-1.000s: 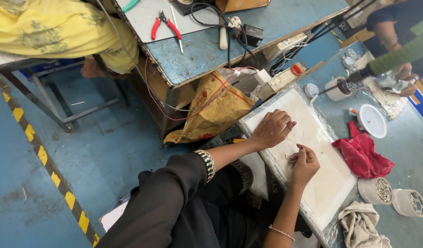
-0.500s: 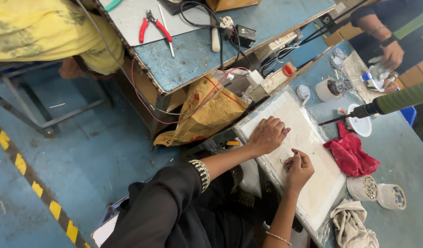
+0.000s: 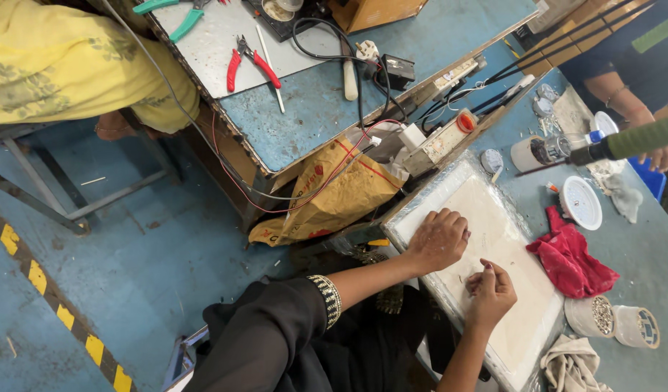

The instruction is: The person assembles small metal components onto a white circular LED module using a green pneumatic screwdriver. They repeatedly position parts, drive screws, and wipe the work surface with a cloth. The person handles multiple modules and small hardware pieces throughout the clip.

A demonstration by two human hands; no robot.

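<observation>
Blue workbench: left hand [image 3: 437, 239] flat on white pad [image 3: 508, 239]; right hand [image 3: 490, 290] fingers pinched, contents unclear.

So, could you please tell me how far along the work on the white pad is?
Early. Done: nothing visibly finished. In hand: the left hand presses flat on the white pad while the right hand pinches something too small to identify. Left: the small cups sit untouched beside the red cloth.

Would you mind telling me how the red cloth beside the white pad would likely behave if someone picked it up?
The red cloth lies crumpled in soft folds, so it would probably droop limply. It looks thin, so likely light, and unlikely to roll or slide far.
</observation>
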